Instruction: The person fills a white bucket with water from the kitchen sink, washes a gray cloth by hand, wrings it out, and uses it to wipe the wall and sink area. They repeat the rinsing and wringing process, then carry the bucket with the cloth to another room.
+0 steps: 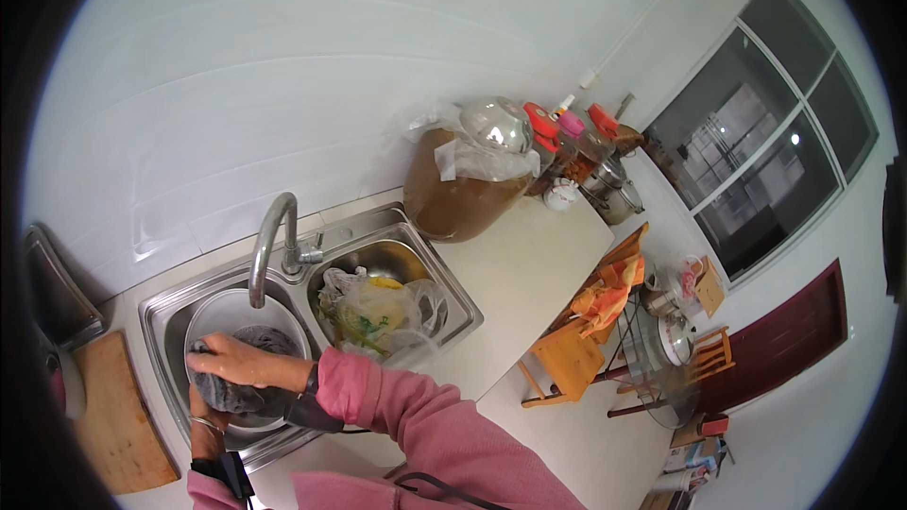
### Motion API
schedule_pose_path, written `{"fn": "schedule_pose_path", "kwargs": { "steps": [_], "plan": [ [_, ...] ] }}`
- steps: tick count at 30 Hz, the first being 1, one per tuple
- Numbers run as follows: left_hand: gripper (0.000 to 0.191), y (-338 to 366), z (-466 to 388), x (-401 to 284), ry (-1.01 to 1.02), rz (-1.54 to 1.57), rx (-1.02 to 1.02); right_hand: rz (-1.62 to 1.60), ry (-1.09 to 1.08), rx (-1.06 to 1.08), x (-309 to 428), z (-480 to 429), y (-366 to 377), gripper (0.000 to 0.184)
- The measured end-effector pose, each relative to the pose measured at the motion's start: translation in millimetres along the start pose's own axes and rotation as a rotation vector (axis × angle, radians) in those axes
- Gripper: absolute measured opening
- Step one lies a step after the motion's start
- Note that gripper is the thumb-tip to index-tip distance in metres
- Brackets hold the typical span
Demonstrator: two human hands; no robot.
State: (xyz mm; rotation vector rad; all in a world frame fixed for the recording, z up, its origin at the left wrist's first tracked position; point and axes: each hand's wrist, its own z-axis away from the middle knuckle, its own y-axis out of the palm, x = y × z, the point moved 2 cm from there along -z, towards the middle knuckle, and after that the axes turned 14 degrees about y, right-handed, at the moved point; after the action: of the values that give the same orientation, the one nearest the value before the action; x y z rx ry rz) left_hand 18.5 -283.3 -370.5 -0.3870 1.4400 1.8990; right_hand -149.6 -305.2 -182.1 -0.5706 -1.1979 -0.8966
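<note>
A wet-looking dark grey cloth (227, 393) is bunched over a white basin (212, 308), which stands in the left bowl of the steel double sink (159, 322). My right hand (244, 361) grips the cloth from above, its fingers curled over the far left side. Under the bundle's left edge, my left hand (201, 405) holds it from below; its fingers are mostly hidden by the cloth. More of the grey fabric lies inside the basin beyond my right hand. The curved faucet (273, 234) reaches over the basin, and no water stream shows.
Plastic bags (379, 312) and a pale rag fill part of the right sink bowl. A wooden cutting board (117, 418) lies left of the sink. A large brown jar (453, 191) topped by a metal bowl (496, 124) stands on the counter (510, 276), near red-lidded jars (542, 124).
</note>
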Motion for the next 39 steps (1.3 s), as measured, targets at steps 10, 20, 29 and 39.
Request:
{"fn": "schedule_pose_path", "kwargs": {
  "steps": [10,20,29,39],
  "plan": [
    [0.039,58,12,7,0.188,0.126,-0.093,0.27,-0.273,-0.825,-91,9,1,0.048],
    [0.039,87,30,-17,0.095,0.16,0.012,-0.636,-0.009,-0.198,-137,-24,-17,0.043],
    [0.07,96,60,-3,-0.039,0.099,-0.084,-0.11,-0.217,-0.76,-94,-20,-6,0.023],
    [0.039,28,12,23,0.146,0.17,-0.103,0.112,-0.417,-0.627,-74,19,28,0.02]
  ]
}}
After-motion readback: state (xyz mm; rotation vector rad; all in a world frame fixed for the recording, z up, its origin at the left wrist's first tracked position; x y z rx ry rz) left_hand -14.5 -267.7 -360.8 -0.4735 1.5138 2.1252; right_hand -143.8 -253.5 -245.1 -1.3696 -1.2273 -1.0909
